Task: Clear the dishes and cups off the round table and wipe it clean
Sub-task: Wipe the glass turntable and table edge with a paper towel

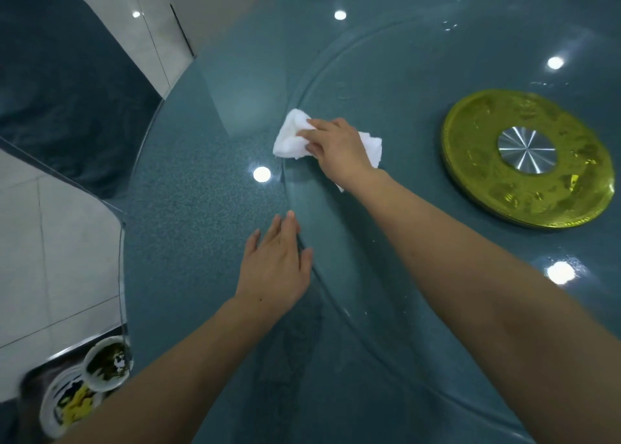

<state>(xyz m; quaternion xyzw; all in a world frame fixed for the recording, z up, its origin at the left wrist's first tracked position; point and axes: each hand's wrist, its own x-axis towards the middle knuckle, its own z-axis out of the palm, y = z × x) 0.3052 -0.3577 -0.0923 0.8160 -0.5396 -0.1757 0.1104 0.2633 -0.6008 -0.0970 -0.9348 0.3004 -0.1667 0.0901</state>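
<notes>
The right hand (339, 148) holds a white cloth (292, 138), fingers curled on it, pressing it on the glass turntable (386, 74) near its left rim. The left hand (275, 265) lies flat and open on the blue worktop (188, 215), near its left edge. Dirty bowls (107, 364) sit below that edge.

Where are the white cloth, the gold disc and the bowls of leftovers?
white cloth (289, 137): head view, bare left part.
gold disc (477, 174): head view, its gold ring.
bowls of leftovers (107, 363): head view, upper bowl's middle.
</notes>
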